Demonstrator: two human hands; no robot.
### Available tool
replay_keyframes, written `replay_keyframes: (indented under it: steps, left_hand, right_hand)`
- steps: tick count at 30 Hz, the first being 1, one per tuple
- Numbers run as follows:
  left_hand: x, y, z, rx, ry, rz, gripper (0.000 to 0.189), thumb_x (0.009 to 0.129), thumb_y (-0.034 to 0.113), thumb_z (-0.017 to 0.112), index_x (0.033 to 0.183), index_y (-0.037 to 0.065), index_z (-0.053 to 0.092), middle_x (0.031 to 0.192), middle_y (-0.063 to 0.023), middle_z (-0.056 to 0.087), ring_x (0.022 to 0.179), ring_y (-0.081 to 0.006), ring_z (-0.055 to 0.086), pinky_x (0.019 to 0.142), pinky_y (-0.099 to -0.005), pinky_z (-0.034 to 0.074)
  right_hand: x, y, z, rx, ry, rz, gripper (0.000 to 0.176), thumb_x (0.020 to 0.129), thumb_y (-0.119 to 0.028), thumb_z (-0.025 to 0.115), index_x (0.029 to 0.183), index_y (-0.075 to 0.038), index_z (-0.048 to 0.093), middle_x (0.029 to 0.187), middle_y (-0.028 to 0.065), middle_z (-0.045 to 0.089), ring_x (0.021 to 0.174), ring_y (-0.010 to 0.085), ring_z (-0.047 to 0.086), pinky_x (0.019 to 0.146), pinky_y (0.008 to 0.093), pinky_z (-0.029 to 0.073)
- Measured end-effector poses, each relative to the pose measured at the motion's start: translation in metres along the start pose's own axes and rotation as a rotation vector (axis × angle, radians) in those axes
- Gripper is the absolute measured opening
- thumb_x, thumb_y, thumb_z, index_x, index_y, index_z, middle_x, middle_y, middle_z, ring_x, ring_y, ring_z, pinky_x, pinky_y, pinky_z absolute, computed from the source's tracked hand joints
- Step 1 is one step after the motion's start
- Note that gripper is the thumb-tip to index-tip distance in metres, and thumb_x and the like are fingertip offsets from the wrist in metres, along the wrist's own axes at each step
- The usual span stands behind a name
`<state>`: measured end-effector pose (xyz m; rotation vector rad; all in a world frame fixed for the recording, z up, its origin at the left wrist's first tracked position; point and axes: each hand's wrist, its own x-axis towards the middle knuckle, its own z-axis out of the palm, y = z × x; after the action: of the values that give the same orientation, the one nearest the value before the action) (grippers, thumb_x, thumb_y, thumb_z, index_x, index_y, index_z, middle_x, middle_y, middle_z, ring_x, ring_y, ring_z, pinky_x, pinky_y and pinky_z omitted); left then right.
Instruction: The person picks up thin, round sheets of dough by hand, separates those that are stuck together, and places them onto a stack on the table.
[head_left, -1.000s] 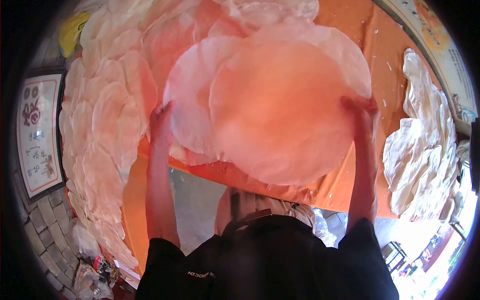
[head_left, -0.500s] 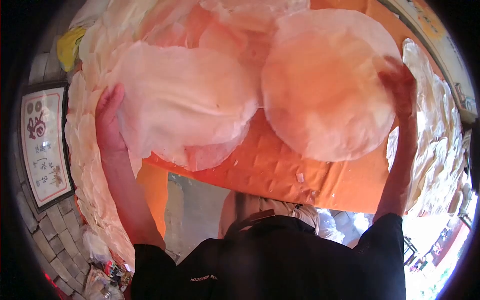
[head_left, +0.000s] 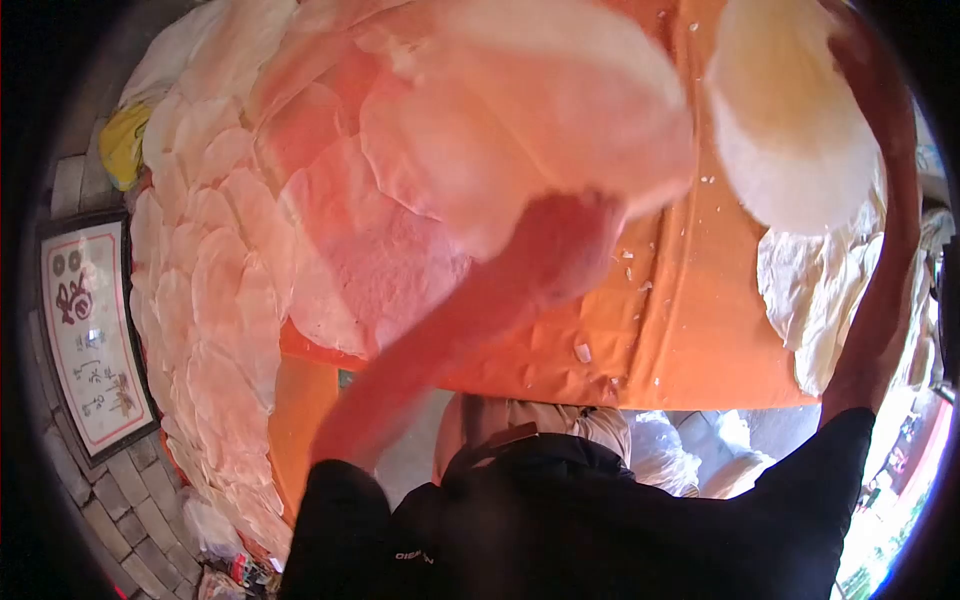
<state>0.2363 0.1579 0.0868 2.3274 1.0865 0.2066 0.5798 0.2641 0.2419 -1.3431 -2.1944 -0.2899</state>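
My left hand (head_left: 570, 245) reaches across to the middle of the table, blurred, with its fingers closed at the near edge of a thin, pale round flatbread (head_left: 530, 110). This flatbread is smeared by motion and overlaps other sheets to its left. At the upper right, my right hand (head_left: 862, 50) grips the far right edge of another thin round flatbread (head_left: 790, 120), yellowish in its middle and pale at the rim. That one hangs over the right side of the orange table cover (head_left: 700, 340), just above a pile of similar sheets (head_left: 810, 290).
Overlapping flatbreads (head_left: 220, 300) cover the table's left side in a thick layer. White crumbs lie on the orange cover. A framed sign with writing (head_left: 95, 335) and a yellow bag (head_left: 122, 145) are at the far left, over brick paving (head_left: 120, 510). Plastic bags (head_left: 665, 455) lie below the table's front.
My left hand has swung from the left side to the middle, shifting a flatbread with it. My right hand has carried its flatbread up and right, toward the right pile.
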Motion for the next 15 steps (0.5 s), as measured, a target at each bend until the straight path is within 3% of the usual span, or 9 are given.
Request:
replay_keyframes:
  steps: [2,4,5,7,10,11,12,14,15]
  left_hand:
    - [-0.032,-0.02,0.083,-0.027,-0.061,0.12,0.019,0.082,0.017,0.058,0.094,0.002,0.057,0.084,-0.0197,0.059,0.083,-0.0351,0.061,0.07,-0.047,0.049]
    - [-0.062,-0.017,0.101,-0.085,0.08,0.186,0.023,0.082,0.018,0.06,0.096,0.001,0.058,0.082,-0.0187,0.059,0.083,-0.0334,0.061,0.071,-0.0429,0.05]
    - [-0.074,-0.021,0.103,-0.115,0.148,0.211,0.024,0.082,0.019,0.062,0.097,0.0,0.059,0.081,-0.0182,0.059,0.084,-0.0325,0.062,0.072,-0.0409,0.051]
    - [-0.085,-0.039,0.088,-0.329,0.197,0.002,0.024,0.083,0.017,0.062,0.101,0.0,0.059,0.08,-0.0166,0.058,0.083,-0.0299,0.062,0.072,-0.0371,0.05]
    - [-0.094,-0.095,0.045,-0.317,0.355,-0.392,0.021,0.085,0.01,0.059,0.102,-0.001,0.056,0.082,-0.0132,0.06,0.084,-0.0255,0.062,0.072,-0.033,0.049]
    - [-0.088,-0.107,0.03,-0.535,0.511,-0.557,0.025,0.084,0.009,0.061,0.106,-0.001,0.055,0.089,-0.0127,0.061,0.087,-0.0227,0.061,0.073,-0.0316,0.049]
    - [-0.082,-0.119,0.014,-0.76,0.719,-0.69,0.029,0.083,0.008,0.062,0.109,0.0,0.053,0.097,-0.0122,0.061,0.09,-0.0199,0.06,0.074,-0.0302,0.049]
    - [-0.083,-0.217,0.013,0.082,0.738,-0.663,0.026,0.084,0.011,0.063,0.105,0.001,0.053,0.093,-0.0096,0.058,0.083,-0.0138,0.056,0.068,-0.0289,0.049]
    - [-0.071,-0.223,0.009,-0.182,0.801,-0.714,0.028,0.082,0.013,0.064,0.104,0.0,0.055,0.089,-0.0076,0.057,0.077,-0.0147,0.056,0.066,-0.0285,0.049]
  right_hand:
    - [-0.003,-0.064,0.036,-0.318,0.201,0.349,0.032,0.079,-0.02,0.066,0.11,-0.012,0.063,0.099,0.0106,0.064,0.098,0.0189,0.054,0.086,0.0297,0.042]
    - [-0.015,-0.082,0.061,-0.341,0.185,0.287,0.031,0.082,-0.018,0.063,0.112,-0.012,0.062,0.099,0.0116,0.065,0.097,0.0226,0.057,0.084,0.0319,0.044]
    - [-0.02,-0.082,0.07,-0.197,0.07,0.052,0.033,0.088,-0.012,0.055,0.121,-0.01,0.058,0.095,0.0091,0.067,0.081,0.0252,0.064,0.069,0.0334,0.051]
    - [-0.046,-0.107,0.118,-0.321,-0.19,0.032,0.032,0.085,-0.006,0.053,0.115,-0.011,0.06,0.1,0.0145,0.064,0.089,0.0282,0.063,0.073,0.0369,0.052]
    - [-0.117,-0.13,0.206,0.04,-0.324,0.07,0.037,0.075,-0.003,0.058,0.112,-0.009,0.059,0.092,0.0138,0.062,0.086,0.0306,0.062,0.071,0.0406,0.05]
    - [-0.139,-0.131,0.234,0.102,-0.346,0.069,0.042,0.071,-0.004,0.061,0.113,-0.008,0.057,0.088,0.0147,0.06,0.085,0.033,0.06,0.068,0.0427,0.05]
    - [-0.151,-0.146,0.236,0.164,-0.399,0.107,0.046,0.068,-0.007,0.066,0.113,-0.008,0.056,0.094,0.0153,0.059,0.091,0.0339,0.058,0.073,0.0443,0.048]
    - [-0.161,-0.185,0.218,0.231,-0.449,0.166,0.054,0.063,-0.013,0.074,0.114,-0.007,0.056,0.107,0.0166,0.056,0.103,0.036,0.053,0.083,0.047,0.045]
    - [-0.16,-0.197,0.206,0.237,-0.447,0.185,0.059,0.061,-0.016,0.078,0.115,-0.006,0.055,0.114,0.0173,0.054,0.109,0.0371,0.05,0.088,0.0481,0.043]
